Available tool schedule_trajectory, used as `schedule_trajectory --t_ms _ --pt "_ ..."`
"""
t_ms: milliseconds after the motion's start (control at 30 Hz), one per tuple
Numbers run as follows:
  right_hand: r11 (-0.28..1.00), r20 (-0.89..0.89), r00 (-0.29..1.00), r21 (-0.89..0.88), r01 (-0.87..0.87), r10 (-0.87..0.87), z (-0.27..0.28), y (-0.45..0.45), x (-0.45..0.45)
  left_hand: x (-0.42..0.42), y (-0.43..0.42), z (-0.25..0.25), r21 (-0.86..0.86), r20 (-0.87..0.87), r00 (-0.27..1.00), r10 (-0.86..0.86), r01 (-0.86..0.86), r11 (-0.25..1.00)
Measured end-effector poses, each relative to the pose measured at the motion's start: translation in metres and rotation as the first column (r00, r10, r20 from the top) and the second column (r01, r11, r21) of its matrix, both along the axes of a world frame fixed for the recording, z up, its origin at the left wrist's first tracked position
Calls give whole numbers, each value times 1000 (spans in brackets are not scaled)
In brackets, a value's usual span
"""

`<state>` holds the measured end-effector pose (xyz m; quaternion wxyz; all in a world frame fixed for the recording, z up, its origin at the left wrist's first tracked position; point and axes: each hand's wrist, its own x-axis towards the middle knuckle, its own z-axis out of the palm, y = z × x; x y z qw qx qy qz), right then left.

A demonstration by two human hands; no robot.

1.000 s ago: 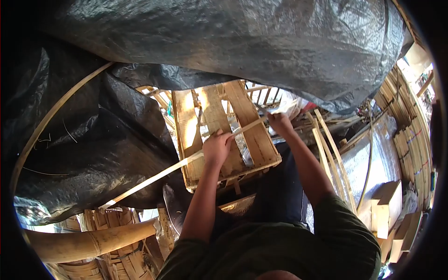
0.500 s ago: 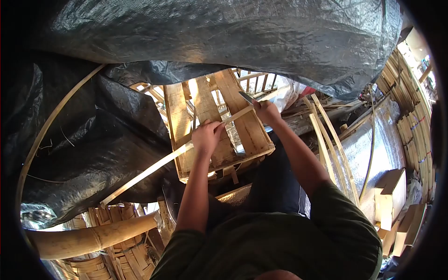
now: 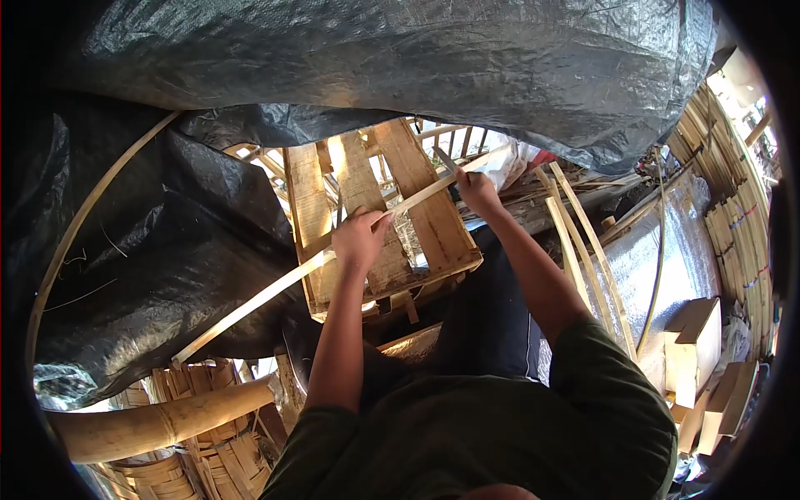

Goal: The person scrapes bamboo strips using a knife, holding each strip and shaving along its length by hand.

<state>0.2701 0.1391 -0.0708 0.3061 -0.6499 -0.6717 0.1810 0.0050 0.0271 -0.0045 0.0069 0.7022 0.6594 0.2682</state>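
Dark plastic sheeting (image 3: 400,62) drapes the work spot, hanging beyond a slatted wooden crate (image 3: 433,218) and down its left side. Nearest, a person's dark shirt (image 3: 475,425) fills the space before the crate, and a thick bamboo pole (image 3: 167,421) lies to its near left. Over the crate's slats, the left grip (image 3: 358,240) is closed round a pale wooden strip (image 3: 419,197), which slants across the crate and sticks out past both sides. Near the crate's right edge, the right grip (image 3: 478,193) clasps a knife (image 3: 446,160), its blade at the strip; whether they touch, I cannot tell. Right of the crate lean loose strips (image 3: 595,250), then a silvery sheet (image 3: 687,258) and, farthest, bundled slats (image 3: 737,250).
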Motion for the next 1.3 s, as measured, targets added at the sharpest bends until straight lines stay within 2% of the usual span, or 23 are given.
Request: schedule_trajectory --t_ms 33,133,200,333,367,400,533,600,633,667,733,800,833,867,933,967,1000,1067,1100,1133,1200,1267,1300 --pt "996 65 998 -85 -16 22 10 2 7 0 0 0 -15 -2 1000 11 -11 1000" --pt "933 -114 942 -219 287 -316 9 21 23 1 -1 3 -35 -14 999 31 -31 999" --pt "979 -56 977 -13 206 -206 -9 17 12 0 -2 5 -45 -33 999 24 -26 999" --pt "976 4 988 -151 154 -155 -2 28 44 -4 0 2 -21 3 1000 8 -8 1000" --pt "954 -19 964 -150 259 -265 -3 30 48 -1 -2 1 -17 0 1000 13 -13 1000" --pt "980 103 979 -82 183 -174 4 23 39 0 -4 1 -21 6 1000 11 -11 1000" --pt "997 33 998 -53 60 -58 14 9 22 -1 -3 5 -31 27 1000 15 -14 999" --pt "866 -262 888 -441 238 -377 38 7 19 1 -4 10 -74 -29 999 38 -40 996" --pt "949 -133 943 -124 290 -306 -9 20 20 0 -6 9 -78 -29 999 42 -44 996" --pt "970 42 970 -22 241 -240 -23 21 11 -1 -6 10 -86 -28 999 42 -44 995" --pt "997 7 997 23 80 -80 -14 16 22 -2 -4 10 -88 -28 999 41 -43 995" --pt "947 -159 966 -282 155 -205 17 16 30 -3 -3 8 -109 -6 1000 17 -18 994" --pt "856 -265 883 -460 238 -388 33 9 29 -3 -5 8 -111 -5 1000 19 -19 994" --pt "855 -263 883 -461 240 -389 19 6 21 -2 -5 9 -116 0 1000 27 -27 993" --pt "995 -72 997 98 35 -28 -17 8 5 -2 -2 12 -114 6 1000 30 -29 993" --pt "999 -83 996 38 27 -24 -19 12 11 -3 -2 11 -110 6 1000 28 -27 994" --pt "998 66 998 -62 26 -22 -9 16 23 -3 -4 9 -109 7 1000 27 -26 994" --pt "920 -146 945 -312 237 -293 9 23 29 -2 -4 7 -108 12 999 31 -30 994" --pt "912 -177 924 -305 275 -338 9 20 29 -3 -4 7 -102 10 999 34 -33 994" --pt "979 254 964 -167 120 -75 3 21 20 -4 -4 6 -103 8 999 33 -32 994" --pt "988 4 993 -106 114 -114 -14 8 0 -6 -2 5 -91 1 1000 29 -28 995" --pt "984 140 990 -176 -8 33 10 10 17 -4 -3 7 -105 5 1000 30 -29 994" --pt "970 69 995 -226 87 -73 18 12 23 -3 -4 9 -115 6 1000 26 -26 993"
